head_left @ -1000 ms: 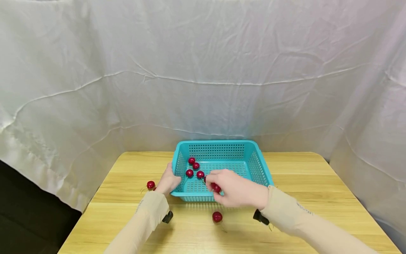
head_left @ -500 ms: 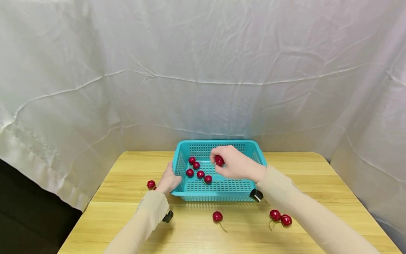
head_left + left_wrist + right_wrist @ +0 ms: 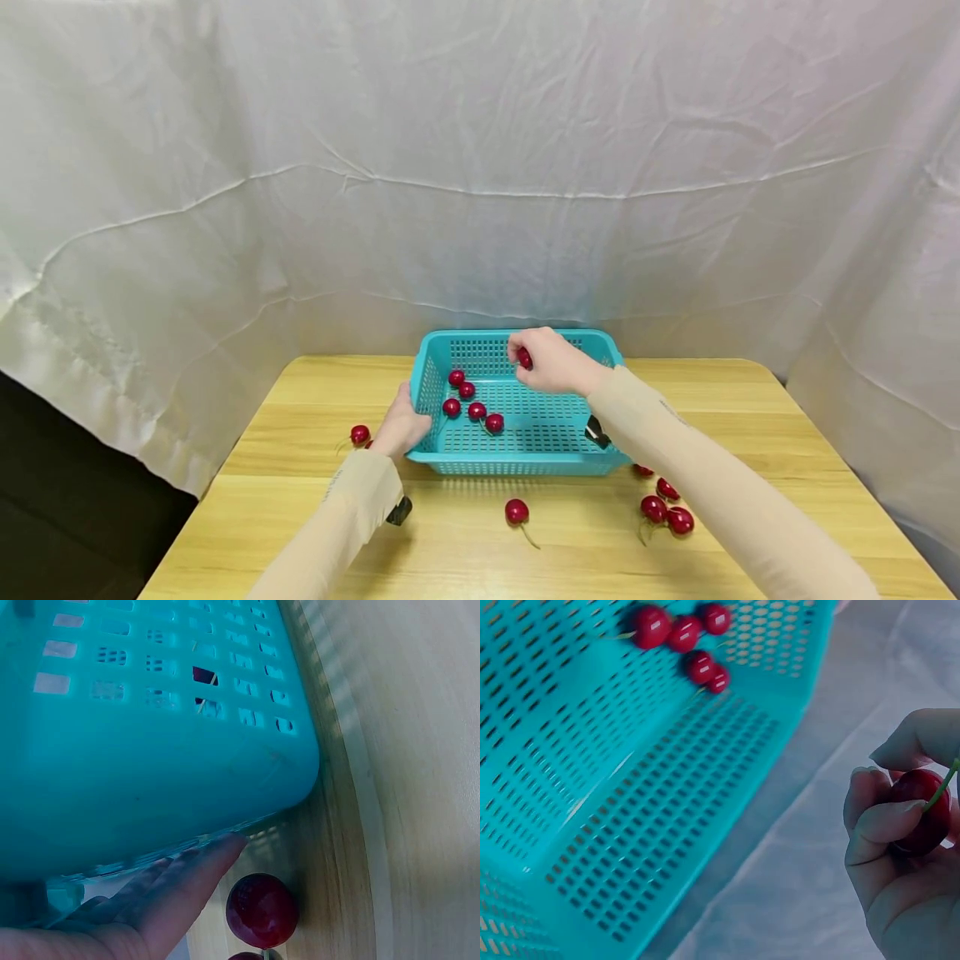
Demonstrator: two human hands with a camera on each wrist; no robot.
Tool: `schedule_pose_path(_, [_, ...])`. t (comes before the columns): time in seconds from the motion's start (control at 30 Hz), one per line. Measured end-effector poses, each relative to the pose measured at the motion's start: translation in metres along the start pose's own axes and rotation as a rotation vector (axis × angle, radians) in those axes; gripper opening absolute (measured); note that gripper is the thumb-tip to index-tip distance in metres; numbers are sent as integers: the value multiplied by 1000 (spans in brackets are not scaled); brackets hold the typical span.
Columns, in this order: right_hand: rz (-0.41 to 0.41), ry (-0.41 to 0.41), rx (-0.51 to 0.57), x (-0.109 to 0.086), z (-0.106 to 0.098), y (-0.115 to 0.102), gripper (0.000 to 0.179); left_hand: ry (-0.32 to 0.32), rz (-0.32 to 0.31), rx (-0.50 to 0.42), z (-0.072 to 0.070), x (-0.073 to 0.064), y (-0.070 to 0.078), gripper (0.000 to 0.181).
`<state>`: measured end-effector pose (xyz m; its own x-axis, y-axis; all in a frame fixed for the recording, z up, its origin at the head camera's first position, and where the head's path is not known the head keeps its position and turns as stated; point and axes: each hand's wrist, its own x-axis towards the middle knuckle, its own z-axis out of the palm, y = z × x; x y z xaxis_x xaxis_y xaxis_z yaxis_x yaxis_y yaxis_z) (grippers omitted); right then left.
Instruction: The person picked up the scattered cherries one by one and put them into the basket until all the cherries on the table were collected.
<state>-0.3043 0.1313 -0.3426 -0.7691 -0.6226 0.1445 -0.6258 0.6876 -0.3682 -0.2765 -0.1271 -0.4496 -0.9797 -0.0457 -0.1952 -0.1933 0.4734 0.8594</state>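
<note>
A turquoise perforated plastic basket (image 3: 517, 459) stands on the wooden table. My left hand (image 3: 402, 425) holds its left side, thumb over the rim and fingers along the outer wall. In the left wrist view those fingers (image 3: 191, 889) lie against the basket's end wall. My right hand (image 3: 555, 360) is raised over the back part of the basket and grips a dark red cherry (image 3: 915, 844), whose green stem shows between the fingers. Several cherries (image 3: 477, 411) lie inside the basket toward its left end.
One cherry (image 3: 517, 512) with its stem lies in front of the basket. More cherries (image 3: 653, 509) sit at the front right, beside the right sleeve. Left of the basket, a cherry (image 3: 360, 434) and part of another lie by the left hand. A pale curtain (image 3: 480, 250) hangs behind the table.
My right hand has lifted away from the front of the basket and moved toward its back, still holding the cherry. The cherries at the front right have come into view. The left hand stays put.
</note>
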Motion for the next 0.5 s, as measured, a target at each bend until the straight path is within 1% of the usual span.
schedule_pose_path(0.17, [40, -70, -49, 10, 8, 9, 5, 3, -11, 13, -1, 0, 0, 71])
schedule_pose_path(0.4, [84, -177, -113, 19, 22, 11, 5, 4, -7, 17, -1, -2, 0, 71])
schedule_pose_path(0.5, [86, -215, -150, 21, 27, 13, 6, 2, -7, 18, -1, -2, 1, 72])
